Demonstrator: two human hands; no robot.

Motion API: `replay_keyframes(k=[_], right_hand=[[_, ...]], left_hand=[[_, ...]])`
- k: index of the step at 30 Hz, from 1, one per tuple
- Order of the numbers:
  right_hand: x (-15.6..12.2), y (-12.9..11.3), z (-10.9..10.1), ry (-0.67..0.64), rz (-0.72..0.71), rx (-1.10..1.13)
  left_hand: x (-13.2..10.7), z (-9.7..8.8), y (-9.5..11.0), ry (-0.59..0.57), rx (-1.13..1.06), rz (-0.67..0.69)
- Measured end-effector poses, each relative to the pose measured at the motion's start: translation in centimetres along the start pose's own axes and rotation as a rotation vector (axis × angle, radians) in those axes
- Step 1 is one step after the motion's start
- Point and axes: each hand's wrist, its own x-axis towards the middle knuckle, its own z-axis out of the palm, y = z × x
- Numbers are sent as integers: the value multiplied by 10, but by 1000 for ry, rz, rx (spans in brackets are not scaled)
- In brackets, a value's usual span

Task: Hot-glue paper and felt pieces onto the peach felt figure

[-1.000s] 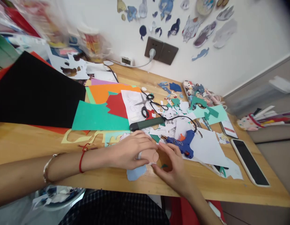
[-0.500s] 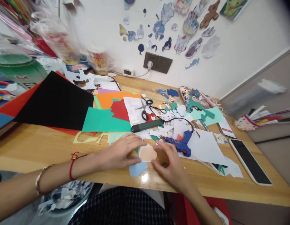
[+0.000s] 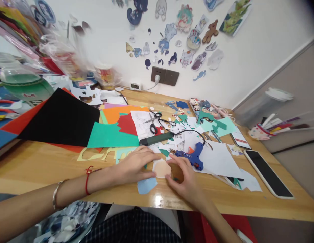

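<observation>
Between my hands lies a small rounded cutout (image 3: 162, 168), peach in the middle with a white border. My left hand (image 3: 135, 164) pinches its left edge between thumb and fingers. On the opposite edge, my right hand (image 3: 185, 173) grips with thumb and forefinger. A light blue paper piece (image 3: 147, 186) rests on the wood just below my left fingertips. Right behind my right fingers is a blue glue gun (image 3: 194, 156), its black cord running back. A dark green handle-like stick (image 3: 157, 138) lies beyond my left hand.
Black-handled scissors (image 3: 153, 122) lie among paper scraps. Black card (image 3: 60, 121) and green sheets (image 3: 112, 135) spread across the left. White paper (image 3: 217, 158) and a phone (image 3: 268, 173) lie at right, near a pen cup (image 3: 260, 131). A bin of scraps (image 3: 68, 219) stands below the table edge.
The view has tilted up and shifted slightly. Both hands still hold the peach cutout at its two edges, in nearly the same place on the table.
</observation>
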Motion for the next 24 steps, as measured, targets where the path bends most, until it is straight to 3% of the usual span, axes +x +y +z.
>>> replay_keyframes(k=[10,24], right_hand=[[-4,10,-4,-25,-15,4],[-4,12,-2,-8,-63,-22]], left_hand=[[4,2,-4,2,11,95],[3,0,-4,22,-25,54]])
